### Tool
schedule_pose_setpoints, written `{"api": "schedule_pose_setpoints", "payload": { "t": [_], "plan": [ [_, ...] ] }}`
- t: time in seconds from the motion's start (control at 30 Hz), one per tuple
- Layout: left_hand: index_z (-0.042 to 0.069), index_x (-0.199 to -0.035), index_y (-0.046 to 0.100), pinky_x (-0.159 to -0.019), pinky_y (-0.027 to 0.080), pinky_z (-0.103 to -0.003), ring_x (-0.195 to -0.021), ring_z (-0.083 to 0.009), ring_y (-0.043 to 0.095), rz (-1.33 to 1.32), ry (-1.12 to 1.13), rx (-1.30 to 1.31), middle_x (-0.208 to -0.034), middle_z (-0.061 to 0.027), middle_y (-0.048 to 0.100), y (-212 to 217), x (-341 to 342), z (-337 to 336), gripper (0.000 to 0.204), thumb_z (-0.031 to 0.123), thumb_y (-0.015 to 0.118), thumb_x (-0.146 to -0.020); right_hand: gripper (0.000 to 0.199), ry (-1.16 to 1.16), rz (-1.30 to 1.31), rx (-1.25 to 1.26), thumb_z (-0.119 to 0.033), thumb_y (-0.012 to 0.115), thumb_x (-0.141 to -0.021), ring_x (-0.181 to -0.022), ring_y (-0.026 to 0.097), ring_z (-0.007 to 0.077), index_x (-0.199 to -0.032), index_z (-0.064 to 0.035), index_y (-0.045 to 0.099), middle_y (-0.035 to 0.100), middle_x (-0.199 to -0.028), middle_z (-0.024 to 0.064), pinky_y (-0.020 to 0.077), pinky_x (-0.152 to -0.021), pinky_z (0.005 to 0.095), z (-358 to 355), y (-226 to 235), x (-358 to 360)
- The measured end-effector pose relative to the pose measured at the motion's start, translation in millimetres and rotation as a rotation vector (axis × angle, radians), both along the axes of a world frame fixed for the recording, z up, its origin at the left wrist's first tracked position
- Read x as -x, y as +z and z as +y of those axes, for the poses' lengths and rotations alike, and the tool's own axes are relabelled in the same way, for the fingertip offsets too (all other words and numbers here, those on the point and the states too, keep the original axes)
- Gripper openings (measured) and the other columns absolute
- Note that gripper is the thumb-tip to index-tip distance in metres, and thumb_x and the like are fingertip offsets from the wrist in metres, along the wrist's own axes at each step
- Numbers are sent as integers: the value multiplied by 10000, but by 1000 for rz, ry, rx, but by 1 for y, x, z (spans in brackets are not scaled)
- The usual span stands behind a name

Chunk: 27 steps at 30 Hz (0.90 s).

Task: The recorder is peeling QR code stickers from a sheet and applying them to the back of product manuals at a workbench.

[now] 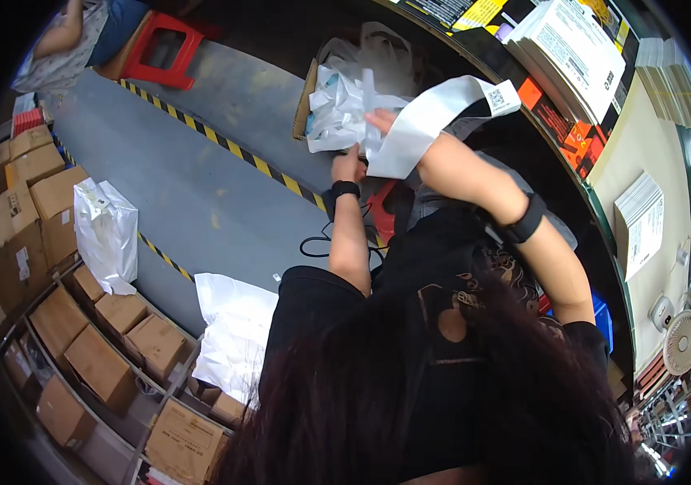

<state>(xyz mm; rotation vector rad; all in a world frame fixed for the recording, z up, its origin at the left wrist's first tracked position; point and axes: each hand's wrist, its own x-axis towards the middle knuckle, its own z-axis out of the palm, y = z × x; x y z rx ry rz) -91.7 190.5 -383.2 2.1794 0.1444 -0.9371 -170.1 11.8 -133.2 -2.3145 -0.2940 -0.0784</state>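
A long white strip (418, 133), bent in a loop with a square printed code near its right end, lies across my right hand and wrist. The fingertips of my right hand (382, 120) show past its left edge, closed on it; the strip hides the palm. My left hand (348, 166) is closed at the strip's lower left edge, thumb upward. Just beyond both hands stands an open cardboard box (310, 97) with crumpled white plastic bags (335, 113) in it. A clear plastic bag (386, 52) rises behind them.
A workbench (652, 153) curves along the right, bearing stacks of printed cards (572, 56) and a small fan (682, 341). Cardboard boxes (54, 202) and a shelf of cartons (99, 368) stand at left. A red stool (169, 50) and another person (70, 40) are at far left.
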Motion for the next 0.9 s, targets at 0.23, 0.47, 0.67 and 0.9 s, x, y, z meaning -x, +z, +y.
{"api": "schedule_pose_setpoints", "payload": {
  "t": [0.23,0.47,0.67,0.9],
  "plan": [
    [42,-1303,298,-818,377,-652,-1036,-477,451,753,660,538,-1238,-258,393,-125,16,-32,604,273,538,-799,301,-343,456,-404,-100,532,-814,-898,589,216,-1108,-49,572,608,-950,145,458,-782,296,-27,13,-7],
    [-55,-1040,454,-613,524,-487,-846,-379,585,489,613,466,-981,-201,537,-114,32,2,286,52,492,-778,333,-212,433,-610,-136,507,-875,-969,531,123,-1193,-37,504,590,-1033,69,395,-884,250,-38,36,4],
    [4,-857,543,-532,502,-379,-698,-240,592,586,649,414,-765,-85,566,-93,80,73,107,12,560,-751,402,-269,515,-619,-183,518,-875,-1017,504,123,-1245,-41,452,570,-1091,83,373,-905,248,-76,41,72],
    [42,-838,549,-601,494,-382,-686,-245,587,642,650,247,-806,-93,588,-101,84,111,73,76,578,-779,450,-769,738,-269,-306,541,-863,-965,514,119,-1172,18,495,579,-1047,80,382,-880,245,-97,5,102]
  ]
}}
